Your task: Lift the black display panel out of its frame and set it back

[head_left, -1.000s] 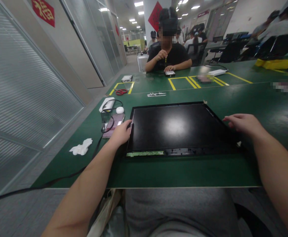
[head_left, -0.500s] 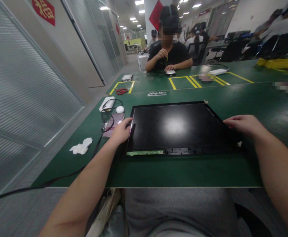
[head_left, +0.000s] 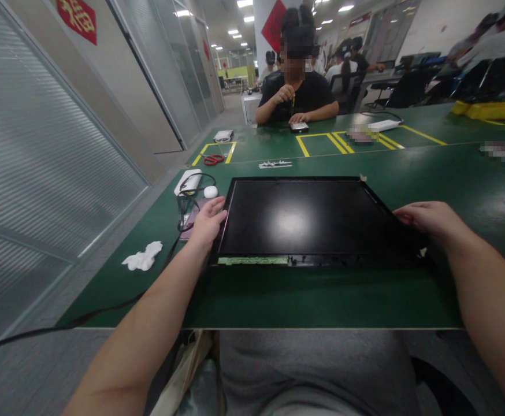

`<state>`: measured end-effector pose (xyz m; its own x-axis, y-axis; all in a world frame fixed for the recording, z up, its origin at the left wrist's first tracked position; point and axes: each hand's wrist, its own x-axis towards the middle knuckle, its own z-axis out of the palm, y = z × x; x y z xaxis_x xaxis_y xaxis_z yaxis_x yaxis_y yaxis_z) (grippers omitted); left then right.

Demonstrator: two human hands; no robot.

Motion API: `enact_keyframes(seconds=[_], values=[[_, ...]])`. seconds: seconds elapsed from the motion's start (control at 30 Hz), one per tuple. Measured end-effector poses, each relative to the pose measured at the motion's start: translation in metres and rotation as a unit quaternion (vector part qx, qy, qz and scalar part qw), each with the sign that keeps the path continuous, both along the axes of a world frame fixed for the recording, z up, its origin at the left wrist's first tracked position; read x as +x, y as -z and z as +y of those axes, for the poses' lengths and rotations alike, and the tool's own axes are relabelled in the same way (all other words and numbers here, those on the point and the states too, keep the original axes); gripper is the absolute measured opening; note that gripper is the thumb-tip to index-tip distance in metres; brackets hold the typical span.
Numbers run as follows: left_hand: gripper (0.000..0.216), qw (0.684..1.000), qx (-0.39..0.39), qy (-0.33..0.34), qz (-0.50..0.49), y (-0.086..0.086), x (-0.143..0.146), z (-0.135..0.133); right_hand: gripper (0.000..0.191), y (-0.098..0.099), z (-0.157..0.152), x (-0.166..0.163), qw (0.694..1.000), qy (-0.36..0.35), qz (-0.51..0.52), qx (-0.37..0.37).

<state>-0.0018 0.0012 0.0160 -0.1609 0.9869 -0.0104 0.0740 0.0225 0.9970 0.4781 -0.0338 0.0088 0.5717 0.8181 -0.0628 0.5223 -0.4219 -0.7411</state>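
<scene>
A black flat screen panel (head_left: 304, 219) lies in front of me on the green table (head_left: 322, 300), with a green circuit strip (head_left: 252, 260) along its near edge. My left hand (head_left: 207, 222) grips the panel's left edge, fingers curled around it. My right hand (head_left: 428, 219) holds the right edge, fingers over the frame. The left side of the panel looks raised a little off the table.
Left of the panel are a phone (head_left: 187, 222), a white mouse-like object (head_left: 210, 192), a white box with a black cable (head_left: 187, 182) and crumpled white tissue (head_left: 142, 258). Red scissors (head_left: 213, 159) lie further back. A person in black (head_left: 296, 95) sits across the table.
The panel's left edge has lifted and shifted left and slightly away from me, now covering part of the phone. Both hands moved with it and kept their hold on the edges.
</scene>
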Motion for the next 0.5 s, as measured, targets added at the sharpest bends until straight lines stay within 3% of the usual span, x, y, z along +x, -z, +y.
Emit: enact_keyframes(seconds=[0.23,0.5], values=[[0.059,0.993,-0.098,-0.02,-0.068,-0.006,0.005,-0.001,0.018,0.002,0.0,0.002,0.999,-0.003,-0.04,-0.003],[0.073,0.975,-0.135,-0.024,-0.177,-0.018,0.013,-0.01,0.022,0.006,-0.001,0.008,0.997,-0.016,-0.078,-0.006]])
